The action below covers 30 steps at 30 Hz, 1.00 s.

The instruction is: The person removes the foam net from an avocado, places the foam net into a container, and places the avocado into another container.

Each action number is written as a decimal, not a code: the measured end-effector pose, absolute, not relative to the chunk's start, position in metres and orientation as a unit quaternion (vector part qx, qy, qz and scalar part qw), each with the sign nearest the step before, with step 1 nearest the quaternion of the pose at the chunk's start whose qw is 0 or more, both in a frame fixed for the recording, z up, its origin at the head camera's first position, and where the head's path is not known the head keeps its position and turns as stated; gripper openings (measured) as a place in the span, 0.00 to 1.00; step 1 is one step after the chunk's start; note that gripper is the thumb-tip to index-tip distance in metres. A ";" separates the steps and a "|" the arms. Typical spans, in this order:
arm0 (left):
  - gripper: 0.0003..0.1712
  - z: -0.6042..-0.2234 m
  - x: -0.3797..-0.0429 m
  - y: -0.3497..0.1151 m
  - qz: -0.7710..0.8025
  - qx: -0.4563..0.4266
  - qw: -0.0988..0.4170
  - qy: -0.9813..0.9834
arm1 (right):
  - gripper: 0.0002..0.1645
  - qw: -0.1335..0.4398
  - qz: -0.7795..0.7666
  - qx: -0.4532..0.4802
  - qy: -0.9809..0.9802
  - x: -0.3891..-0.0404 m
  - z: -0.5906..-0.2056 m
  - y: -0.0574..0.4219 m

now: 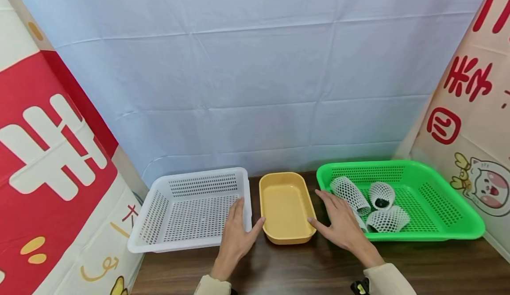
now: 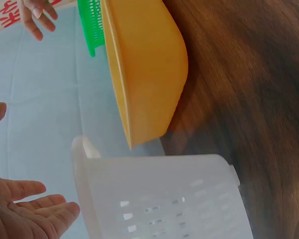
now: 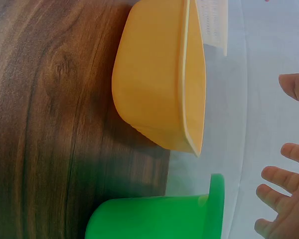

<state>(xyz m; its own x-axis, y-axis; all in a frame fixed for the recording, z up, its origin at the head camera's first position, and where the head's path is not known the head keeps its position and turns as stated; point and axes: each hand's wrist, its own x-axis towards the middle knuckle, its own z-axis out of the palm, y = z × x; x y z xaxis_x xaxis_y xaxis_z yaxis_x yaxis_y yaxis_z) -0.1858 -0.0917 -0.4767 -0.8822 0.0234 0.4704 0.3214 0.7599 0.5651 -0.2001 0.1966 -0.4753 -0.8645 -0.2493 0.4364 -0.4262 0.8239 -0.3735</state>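
Red characters were on the cloth at the upper right; I could not read them surely. At lower centre, the yellow tray stood between the left hand and right hand, both with spread fingers. The green basket, lower right, held white foam nets, one around something dark.

Ylw tray: smooth plstc | grn bskt: glossy plstc | tbl: woodgrain | backdrop: cloth

Yellow tray cropped in wrist views, dark item mostly hidden in netting
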 end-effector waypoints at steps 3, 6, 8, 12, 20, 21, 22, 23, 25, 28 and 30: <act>0.46 -0.477 -0.187 -0.088 -0.340 -0.103 0.234 -0.905 | 0.45 0.188 0.238 0.176 -0.936 -0.199 -0.476 0.199; 0.47 -0.478 -0.187 -0.084 -0.346 -0.107 0.237 -0.902 | 0.45 0.190 0.242 0.173 -0.936 -0.198 -0.477 0.202; 0.47 -0.479 -0.187 -0.082 -0.349 -0.110 0.236 -0.900 | 0.45 0.191 0.245 0.171 -0.935 -0.198 -0.477 0.203; 0.47 -0.481 -0.187 -0.078 -0.351 -0.114 0.228 -0.901 | 0.45 0.189 0.248 0.165 -0.936 -0.196 -0.477 0.206; 0.47 -0.487 -0.186 -0.069 -0.374 -0.128 0.209 -0.894 | 0.46 0.182 0.246 0.152 -0.940 -0.192 -0.480 0.211; 0.47 -0.488 -0.186 -0.068 -0.375 -0.129 0.209 -0.894 | 0.47 0.183 0.246 0.151 -0.940 -0.191 -0.480 0.212; 0.47 -0.488 -0.186 -0.067 -0.377 -0.128 0.207 -0.894 | 0.47 0.183 0.245 0.150 -0.940 -0.191 -0.481 0.213; 0.47 -0.489 -0.186 -0.066 -0.378 -0.128 0.205 -0.894 | 0.47 0.184 0.245 0.150 -0.940 -0.190 -0.482 0.213; 0.47 -0.490 -0.185 -0.064 -0.379 -0.129 0.202 -0.894 | 0.47 0.190 0.246 0.153 -0.938 -0.190 -0.483 0.215; 0.48 -0.491 -0.184 -0.062 -0.380 -0.131 0.198 -0.894 | 0.47 0.198 0.251 0.158 -0.934 -0.188 -0.485 0.217; 0.48 -0.492 -0.183 -0.060 -0.383 -0.134 0.196 -0.893 | 0.47 0.200 0.254 0.160 -0.933 -0.187 -0.486 0.218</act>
<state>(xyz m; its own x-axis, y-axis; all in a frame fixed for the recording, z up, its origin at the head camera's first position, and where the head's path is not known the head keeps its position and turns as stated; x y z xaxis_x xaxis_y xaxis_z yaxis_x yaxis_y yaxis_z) -0.1833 -0.0598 -0.4915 -0.8870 0.0897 0.4530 0.3902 0.6703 0.6312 -0.1872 0.2178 -0.4857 -0.8689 -0.1968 0.4541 -0.3999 0.8197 -0.4100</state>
